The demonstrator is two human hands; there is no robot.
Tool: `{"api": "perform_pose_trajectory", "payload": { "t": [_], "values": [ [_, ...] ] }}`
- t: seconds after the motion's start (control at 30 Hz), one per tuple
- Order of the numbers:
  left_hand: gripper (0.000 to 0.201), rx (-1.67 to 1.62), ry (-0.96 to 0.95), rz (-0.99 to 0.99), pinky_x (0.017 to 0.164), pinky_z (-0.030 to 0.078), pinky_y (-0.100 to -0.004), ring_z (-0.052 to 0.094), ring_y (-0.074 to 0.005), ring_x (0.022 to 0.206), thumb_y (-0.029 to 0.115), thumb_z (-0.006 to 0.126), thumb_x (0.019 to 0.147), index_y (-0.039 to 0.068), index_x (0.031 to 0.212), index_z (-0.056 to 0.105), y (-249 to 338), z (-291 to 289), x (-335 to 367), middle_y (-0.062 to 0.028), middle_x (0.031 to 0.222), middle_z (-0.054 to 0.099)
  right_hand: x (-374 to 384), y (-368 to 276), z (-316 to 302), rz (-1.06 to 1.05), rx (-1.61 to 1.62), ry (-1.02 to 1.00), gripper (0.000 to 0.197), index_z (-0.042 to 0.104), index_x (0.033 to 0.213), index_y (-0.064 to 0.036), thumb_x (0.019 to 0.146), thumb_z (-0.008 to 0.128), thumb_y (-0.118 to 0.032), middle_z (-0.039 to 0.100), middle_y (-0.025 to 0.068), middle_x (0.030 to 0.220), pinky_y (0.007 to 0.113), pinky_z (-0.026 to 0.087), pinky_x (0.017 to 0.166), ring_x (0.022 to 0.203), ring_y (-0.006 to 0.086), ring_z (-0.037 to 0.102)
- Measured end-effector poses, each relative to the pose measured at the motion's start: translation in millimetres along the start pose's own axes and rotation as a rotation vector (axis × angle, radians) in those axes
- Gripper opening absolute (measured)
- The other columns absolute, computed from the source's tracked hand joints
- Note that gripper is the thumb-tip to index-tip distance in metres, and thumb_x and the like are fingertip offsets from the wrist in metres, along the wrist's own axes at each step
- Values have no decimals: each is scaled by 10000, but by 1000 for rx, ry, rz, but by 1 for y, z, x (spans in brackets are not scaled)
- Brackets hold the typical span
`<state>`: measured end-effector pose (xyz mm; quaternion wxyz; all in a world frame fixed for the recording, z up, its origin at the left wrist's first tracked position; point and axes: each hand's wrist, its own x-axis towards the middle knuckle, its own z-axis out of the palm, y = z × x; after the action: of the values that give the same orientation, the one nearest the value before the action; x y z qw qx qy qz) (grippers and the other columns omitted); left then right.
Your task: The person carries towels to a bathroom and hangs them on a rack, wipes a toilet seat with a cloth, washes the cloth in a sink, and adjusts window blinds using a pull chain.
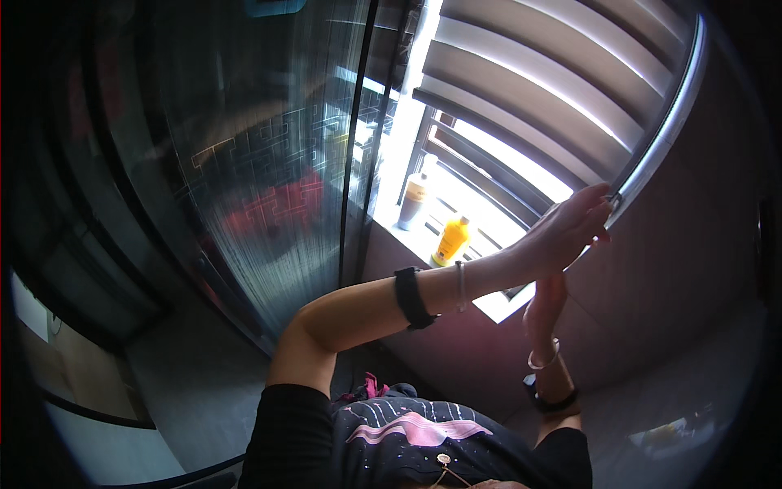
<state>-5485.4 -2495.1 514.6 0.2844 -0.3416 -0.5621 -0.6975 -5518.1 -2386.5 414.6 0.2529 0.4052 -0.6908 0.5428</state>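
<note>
Both my arms are raised toward the lower right edge of a grey-and-white striped window blind point(538, 90). My left hand point(562, 232) reaches across to the blind's right side, its fingers bent together near the bright edge. Whatever they pinch is too small to make out. Just below, my right hand point(546, 308) points upward, its fingers mostly hidden behind my left hand. A black band point(414, 298) and a thin bracelet point(461, 285) circle my left forearm. Another bracelet point(544, 355) is on my right wrist.
On the bright window sill point(415, 240) stand a yellow bottle point(452, 240) and a brown-and-white pump bottle point(414, 201). A glass partition point(261, 163) with dark frames rises on the left. Dark wall tiles point(676, 236) lie on the right.
</note>
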Motion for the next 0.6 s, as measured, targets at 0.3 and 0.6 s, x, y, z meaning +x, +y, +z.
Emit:
{"api": "perform_pose_trajectory", "payload": {
  "t": [0.3, 0.6],
  "values": [
    [235, 259, 142, 128, 558, 439, -198, 516, -79, 613, 92, 434, 902, 25, 1118, 497, -22, -7, -30, -57, 847, 586, -3, 1, -22, -250, -233, -8, 322, 511, 1010, -22, 876, 451, -308, 536, 135, 1004, 372, 422, 820, 949, 254, 517],
    [118, 545, 34, -88, 654, 447, -275, 576, -185, 738, 50, 531, 827, 60, 936, 576, -66, -23, -120, -92, 906, 600, 71, -10, -39, -140, 35, 236, 477, 426, 1220, -84, 888, 394, -425, 549, 132, 1052, 341, 460, 829, 925, 193, 563]
  ]
}}
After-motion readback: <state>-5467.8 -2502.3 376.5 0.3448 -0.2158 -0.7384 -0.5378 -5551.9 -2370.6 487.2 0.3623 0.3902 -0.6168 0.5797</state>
